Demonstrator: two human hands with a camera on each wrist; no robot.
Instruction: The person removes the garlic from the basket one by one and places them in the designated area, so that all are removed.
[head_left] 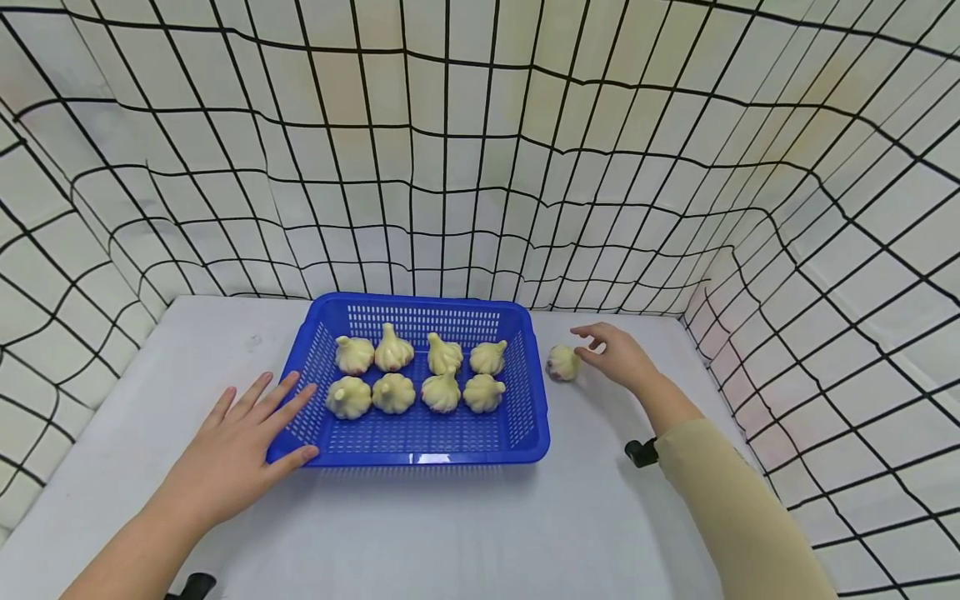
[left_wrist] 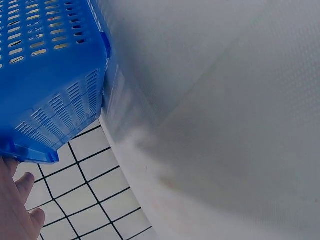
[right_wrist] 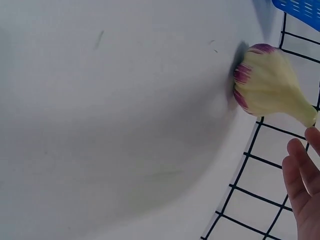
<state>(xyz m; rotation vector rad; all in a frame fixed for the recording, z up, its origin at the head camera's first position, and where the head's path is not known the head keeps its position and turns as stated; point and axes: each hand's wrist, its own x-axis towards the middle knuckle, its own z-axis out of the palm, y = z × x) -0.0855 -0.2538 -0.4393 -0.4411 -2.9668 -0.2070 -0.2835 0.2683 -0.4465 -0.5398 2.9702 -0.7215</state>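
Note:
A blue plastic basket (head_left: 480, 457) with slotted walls stands on the white table, holding several pale garlic bulbs (head_left: 393, 393) in two rows. My left hand (head_left: 232, 458) lies along its left side, fingers spread and straight, with fingertips over the rim. In the left wrist view, fingers (left_wrist: 24, 185) show just below the basket's edge (left_wrist: 35, 155). One garlic bulb (head_left: 562, 364) with purple streaks sits outside the basket, to its right. My right hand (head_left: 618, 357) is beside this bulb, fingers loosely bent and holding nothing. The right wrist view has the fingertips right by the bulb's stem (right_wrist: 306, 114).
Black wire grid (head_left: 465, 158) over white sheeting rises behind the table and along both sides. White table surface (head_left: 420, 533) extends in front of the basket. A black strap piece (head_left: 641, 452) shows at the right wrist, another (head_left: 197, 586) at the left.

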